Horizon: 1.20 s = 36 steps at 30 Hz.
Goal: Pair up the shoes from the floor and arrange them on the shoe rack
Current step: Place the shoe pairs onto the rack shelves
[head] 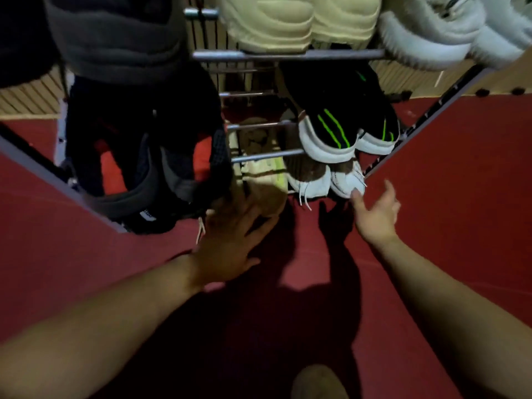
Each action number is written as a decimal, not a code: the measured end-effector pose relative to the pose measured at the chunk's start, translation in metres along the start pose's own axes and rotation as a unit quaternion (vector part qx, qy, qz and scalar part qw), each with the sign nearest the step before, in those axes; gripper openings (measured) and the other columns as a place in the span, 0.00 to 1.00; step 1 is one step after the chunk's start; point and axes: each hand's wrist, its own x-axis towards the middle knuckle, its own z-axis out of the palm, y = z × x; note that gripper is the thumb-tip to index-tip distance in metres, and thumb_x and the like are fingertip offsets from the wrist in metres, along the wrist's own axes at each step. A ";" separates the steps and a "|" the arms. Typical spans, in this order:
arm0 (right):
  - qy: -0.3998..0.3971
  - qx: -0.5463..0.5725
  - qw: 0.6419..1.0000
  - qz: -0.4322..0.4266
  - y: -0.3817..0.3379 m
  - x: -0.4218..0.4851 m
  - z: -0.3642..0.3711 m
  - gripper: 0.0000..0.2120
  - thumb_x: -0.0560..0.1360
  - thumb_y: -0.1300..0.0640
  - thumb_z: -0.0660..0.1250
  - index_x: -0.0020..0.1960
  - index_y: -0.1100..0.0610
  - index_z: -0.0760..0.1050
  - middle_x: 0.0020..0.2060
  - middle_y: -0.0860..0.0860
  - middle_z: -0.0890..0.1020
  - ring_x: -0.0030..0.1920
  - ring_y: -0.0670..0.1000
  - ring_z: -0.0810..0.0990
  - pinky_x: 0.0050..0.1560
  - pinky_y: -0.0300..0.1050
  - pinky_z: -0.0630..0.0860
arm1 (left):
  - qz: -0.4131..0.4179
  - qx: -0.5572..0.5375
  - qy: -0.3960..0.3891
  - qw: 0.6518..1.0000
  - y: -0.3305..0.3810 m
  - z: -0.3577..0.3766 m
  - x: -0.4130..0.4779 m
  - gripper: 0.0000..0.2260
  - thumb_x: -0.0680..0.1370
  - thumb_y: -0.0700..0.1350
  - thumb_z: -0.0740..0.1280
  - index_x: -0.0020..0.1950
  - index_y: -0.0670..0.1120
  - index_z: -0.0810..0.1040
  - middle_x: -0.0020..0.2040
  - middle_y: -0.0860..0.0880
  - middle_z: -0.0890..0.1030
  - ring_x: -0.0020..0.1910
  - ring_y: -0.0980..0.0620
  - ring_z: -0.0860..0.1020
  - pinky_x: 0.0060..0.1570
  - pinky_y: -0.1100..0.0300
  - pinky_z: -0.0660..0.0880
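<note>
At the rack [288, 55], the left hand [230, 240] lay open with spread fingers on a tan shoe [268, 197]; the right hand [377, 215], released, touched a white shoe [345, 181].

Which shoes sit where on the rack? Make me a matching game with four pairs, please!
Shoes:
1. green-striped black shoes
2. fluffy white slippers
3. cream shoes
4. black and red shoes

Places:
A. top of the rack, far right
B. left side of the rack
C. top of the rack, middle
D. lower down, on the right

Pairs: 1-D, 2-A, 3-C, 4-B.
</note>
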 end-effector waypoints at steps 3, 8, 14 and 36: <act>-0.164 -0.154 0.974 0.009 -0.007 -0.043 0.018 0.38 0.75 0.48 0.67 0.77 0.54 0.49 0.71 0.63 0.57 0.72 0.64 0.58 0.72 0.50 0.56 | -0.127 -0.001 -0.057 0.990 -0.026 0.004 -0.050 0.49 0.57 0.56 0.78 0.73 0.44 0.62 0.72 0.34 0.63 0.71 0.32 0.61 0.64 0.31 0.60; -0.273 -0.240 0.926 -0.104 -0.065 -0.094 0.068 0.38 0.75 0.48 0.67 0.77 0.52 0.48 0.71 0.60 0.57 0.72 0.63 0.58 0.71 0.49 0.57 | -0.298 -0.029 -0.146 0.943 -0.085 -0.016 -0.084 0.47 0.70 0.58 0.70 0.78 0.45 0.45 0.75 0.34 0.55 0.73 0.33 0.55 0.71 0.40 0.55; -0.232 -0.289 0.903 -0.218 -0.130 -0.105 0.165 0.30 0.76 0.39 0.57 0.72 0.55 0.65 0.70 0.62 0.66 0.70 0.63 0.63 0.66 0.49 0.61 | -0.294 -0.028 -0.217 0.930 -0.094 -0.012 -0.103 0.42 0.77 0.59 0.60 0.77 0.40 0.37 0.77 0.37 0.43 0.76 0.38 0.40 0.75 0.47 0.43; -0.185 -0.221 0.951 -0.113 -0.058 -0.170 0.109 0.49 0.73 0.52 0.71 0.77 0.61 0.38 0.74 0.61 0.54 0.73 0.59 0.56 0.72 0.44 0.55 | -0.208 -0.116 -0.039 0.970 -0.060 -0.007 -0.105 0.32 0.70 0.51 0.54 0.68 0.32 0.69 0.65 0.27 0.69 0.65 0.26 0.68 0.64 0.35 0.59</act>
